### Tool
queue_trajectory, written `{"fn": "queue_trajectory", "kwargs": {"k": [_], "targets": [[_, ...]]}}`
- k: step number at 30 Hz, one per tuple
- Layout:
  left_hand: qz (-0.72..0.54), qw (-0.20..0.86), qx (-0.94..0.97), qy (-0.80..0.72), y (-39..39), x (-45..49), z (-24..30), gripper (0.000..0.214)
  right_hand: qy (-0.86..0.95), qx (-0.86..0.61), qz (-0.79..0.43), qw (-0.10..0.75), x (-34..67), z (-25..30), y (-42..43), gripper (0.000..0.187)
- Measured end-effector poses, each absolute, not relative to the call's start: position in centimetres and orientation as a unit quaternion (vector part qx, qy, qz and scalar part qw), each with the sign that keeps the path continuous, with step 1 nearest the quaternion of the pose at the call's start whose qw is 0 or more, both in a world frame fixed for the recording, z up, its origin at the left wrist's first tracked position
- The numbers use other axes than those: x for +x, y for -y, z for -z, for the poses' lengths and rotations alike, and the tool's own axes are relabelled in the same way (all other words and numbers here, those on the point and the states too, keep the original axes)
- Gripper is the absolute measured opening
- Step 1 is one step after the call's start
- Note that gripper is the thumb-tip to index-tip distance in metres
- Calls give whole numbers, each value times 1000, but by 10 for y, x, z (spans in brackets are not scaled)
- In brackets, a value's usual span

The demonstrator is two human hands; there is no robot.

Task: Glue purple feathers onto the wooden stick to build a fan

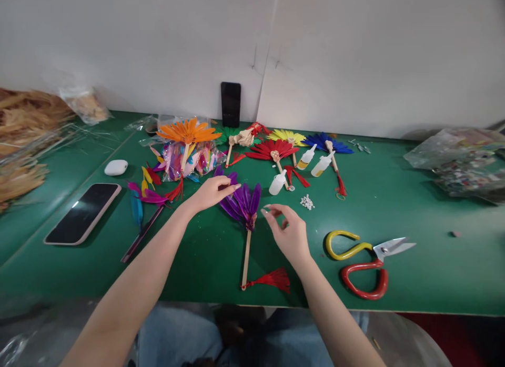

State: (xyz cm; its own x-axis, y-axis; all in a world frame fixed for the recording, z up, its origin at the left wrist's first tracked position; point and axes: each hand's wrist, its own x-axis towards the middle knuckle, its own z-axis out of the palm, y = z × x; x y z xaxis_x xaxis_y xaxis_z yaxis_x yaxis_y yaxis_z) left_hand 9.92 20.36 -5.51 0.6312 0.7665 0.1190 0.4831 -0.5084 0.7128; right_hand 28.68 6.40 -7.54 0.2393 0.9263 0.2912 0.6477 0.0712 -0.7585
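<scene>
So from where I'm watching, my left hand rests flat on the purple feather fan, fingers stretched out over the feathers rather than curled around anything. My right hand hovers just to the right of the fan's wrapped neck, fingers loosely apart, thumb and forefinger close but I can't tell if anything's pinched between them. The fan lies on the green table between both hands, its wooden stick running down toward me below the right hand's fingertips, with a red tassel at the bottom end.

Right of my right hand sit the scissors with yellow and red handles, blades open. Just beyond that hand there's a small pile of white beads and three little glue bottles. Farther out from both hands are finished fans: orange, red, yellow, blue. Left of my left hand, loose coloured feathers, then a phone lying face up and a white case.
</scene>
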Motion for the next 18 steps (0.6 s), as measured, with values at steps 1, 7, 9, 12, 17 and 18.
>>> {"fn": "queue_trajectory", "kwargs": {"k": [1,7,9,12,17,18], "targets": [[-218,310,852,-362,-205,99,57,41,613,-658,-145,414,286,77,-64,34],[-210,275,884,-316,-204,103,62,42,708,-625,-123,306,277,83,-63,87],[-206,283,883,-312,-204,105,64,41,722,-618,-127,285,275,86,-63,92],[-199,295,881,-313,-203,107,65,41,734,-614,-129,260,273,89,-63,95],[-188,308,875,-322,-201,110,64,42,741,-613,-129,242,272,91,-63,93],[-184,311,875,-323,-201,111,64,42,741,-612,-131,242,272,91,-63,93]]}}
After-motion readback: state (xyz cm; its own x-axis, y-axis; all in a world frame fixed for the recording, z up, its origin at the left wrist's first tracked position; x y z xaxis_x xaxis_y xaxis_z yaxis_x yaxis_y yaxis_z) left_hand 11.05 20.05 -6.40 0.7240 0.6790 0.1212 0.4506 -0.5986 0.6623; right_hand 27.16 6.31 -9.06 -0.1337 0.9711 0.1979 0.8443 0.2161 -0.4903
